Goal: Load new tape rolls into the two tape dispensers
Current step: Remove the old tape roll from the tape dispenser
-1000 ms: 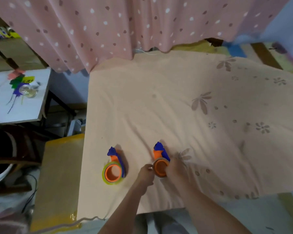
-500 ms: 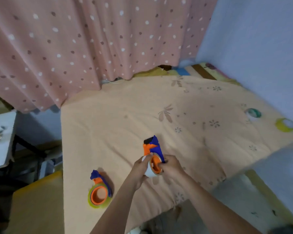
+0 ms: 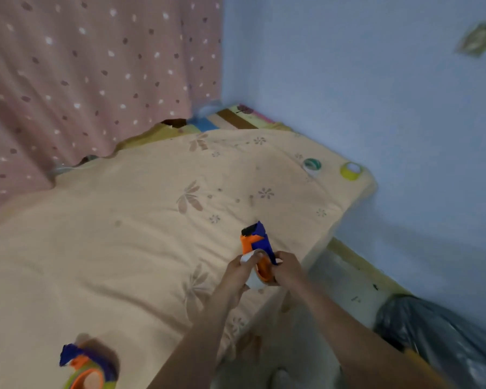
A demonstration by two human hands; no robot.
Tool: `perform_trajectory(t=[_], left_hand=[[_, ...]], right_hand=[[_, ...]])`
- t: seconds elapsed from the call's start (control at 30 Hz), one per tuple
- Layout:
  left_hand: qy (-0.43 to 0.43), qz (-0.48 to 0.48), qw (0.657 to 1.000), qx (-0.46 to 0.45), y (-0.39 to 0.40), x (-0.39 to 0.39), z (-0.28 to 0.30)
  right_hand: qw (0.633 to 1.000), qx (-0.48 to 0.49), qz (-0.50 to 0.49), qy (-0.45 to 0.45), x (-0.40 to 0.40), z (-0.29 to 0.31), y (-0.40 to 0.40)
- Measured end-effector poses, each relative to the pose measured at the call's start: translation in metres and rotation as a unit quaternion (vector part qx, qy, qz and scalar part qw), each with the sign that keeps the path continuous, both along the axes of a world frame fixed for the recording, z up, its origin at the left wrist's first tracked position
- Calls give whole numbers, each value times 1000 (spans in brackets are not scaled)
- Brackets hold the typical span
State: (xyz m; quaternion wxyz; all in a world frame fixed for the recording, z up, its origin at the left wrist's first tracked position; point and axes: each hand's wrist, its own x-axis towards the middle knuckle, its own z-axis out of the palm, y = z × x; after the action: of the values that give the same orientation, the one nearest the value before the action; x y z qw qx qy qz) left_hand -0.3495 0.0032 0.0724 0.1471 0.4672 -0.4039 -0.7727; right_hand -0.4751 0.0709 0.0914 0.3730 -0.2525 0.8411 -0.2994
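Both my hands hold an orange and blue tape dispenser [image 3: 255,242] above the peach cloth-covered table [image 3: 141,226]. My left hand [image 3: 240,272] grips the white roll core [image 3: 253,279] on its wheel; my right hand [image 3: 288,269] grips the dispenser body from the right. A second orange and blue dispenser [image 3: 86,366], with a yellow-green roll on it, lies on the cloth at the lower left. Two loose tape rolls lie at the far right corner: a green and white one [image 3: 312,165] and a yellow one [image 3: 350,170].
A pink spotted curtain [image 3: 96,74] hangs behind the table and a blue wall [image 3: 376,94] stands on the right. A dark plastic bag [image 3: 443,338] sits on the floor at the lower right. The table's right edge drops off near my hands.
My hands have lifted the dispenser off the cloth and the left hand has gripped the white core. My view has swung right, so the two loose rolls and the wall came in.
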Motion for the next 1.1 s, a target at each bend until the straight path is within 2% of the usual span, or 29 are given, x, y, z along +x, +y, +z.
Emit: perform_trajectory(t=[0.53, 0.63, 0.8, 1.1], left_hand=[[-82, -75, 993, -41, -7, -271, 16], [-72, -67, 994, -51, -15, -311, 22], [-85, -55, 994, -44, -43, -385, 22], [-60, -21, 998, -16, -127, -516, -2]], right_hand=[[994, -18, -69, -79, -265, -6, 2], [993, -30, -68, -93, -308, -7, -7], [996, -23, -60, -62, -381, -10, -36], [1000, -8, -19, -15, -510, -14, -115]])
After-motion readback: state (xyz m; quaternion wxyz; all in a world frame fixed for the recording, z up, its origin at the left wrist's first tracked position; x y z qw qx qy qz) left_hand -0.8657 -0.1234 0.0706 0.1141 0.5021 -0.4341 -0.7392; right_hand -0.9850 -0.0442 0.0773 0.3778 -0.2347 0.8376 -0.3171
